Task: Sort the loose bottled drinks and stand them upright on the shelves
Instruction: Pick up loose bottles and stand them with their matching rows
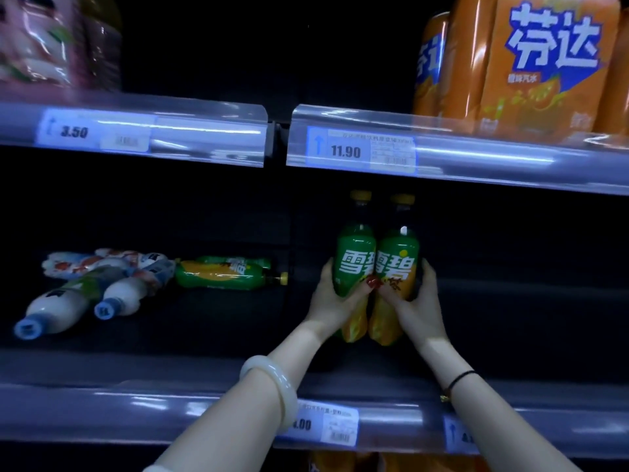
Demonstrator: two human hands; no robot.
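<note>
Nearest, front rail (204, 413): price tags along it, both forearms reaching over; a snag for the bangle (272, 390) on pulling back, with a jolt to the load.
Left hand (335, 294): fingers and thumb curled round the lower half of the left green bottle (354, 260), clamped on.
Right hand (413, 301): wrapped likewise round the right green bottle (398, 264), clamped on.
Pair of bottles: upright, side by side and touching, yellow caps up, on the middle shelf (510, 318) right of the divider (292, 233); bases hidden behind the wrists, so impossible to tell whether seated or just clear of the shelf.
Risk at release: letting go before both bases sit flat, tipping one into the other and toppling the pair; tall, narrow, smooth plastic, probably quick to slip.
Risk overhead: caps close under the upper rail (374, 148); too high a lift, a knock against it.
Lying green bottles (221, 272): two, it seems, on their sides left of the divider; round, likely to roll if nudged.
White bottles (78, 301): blue-capped, heaped on their sides further left, not yet sorted; same rolling hazard toward the edge.
Farthest, orange packs (544, 63): on the top shelf, well apart from both hands.
</note>
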